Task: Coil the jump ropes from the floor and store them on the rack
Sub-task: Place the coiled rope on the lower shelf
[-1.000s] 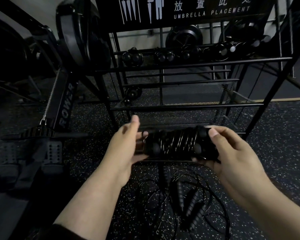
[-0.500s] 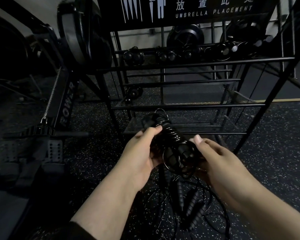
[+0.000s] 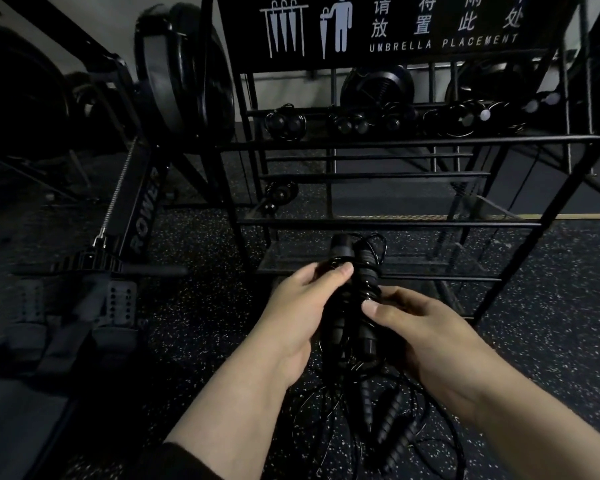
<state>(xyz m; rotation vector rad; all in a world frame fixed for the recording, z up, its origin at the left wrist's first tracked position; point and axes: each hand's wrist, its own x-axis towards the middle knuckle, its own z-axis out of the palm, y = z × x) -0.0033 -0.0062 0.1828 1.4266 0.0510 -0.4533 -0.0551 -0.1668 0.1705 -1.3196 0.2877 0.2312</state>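
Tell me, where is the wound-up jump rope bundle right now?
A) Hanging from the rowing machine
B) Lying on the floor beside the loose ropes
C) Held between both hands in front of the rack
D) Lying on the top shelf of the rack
C: the left hand and the right hand both grip the coiled jump rope in front of the rack, above the loose ropes on the floor.

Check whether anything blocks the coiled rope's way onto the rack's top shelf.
Nothing visible does. Both hands hold the coiled rope before the rack; open space shows between stored bundles there.
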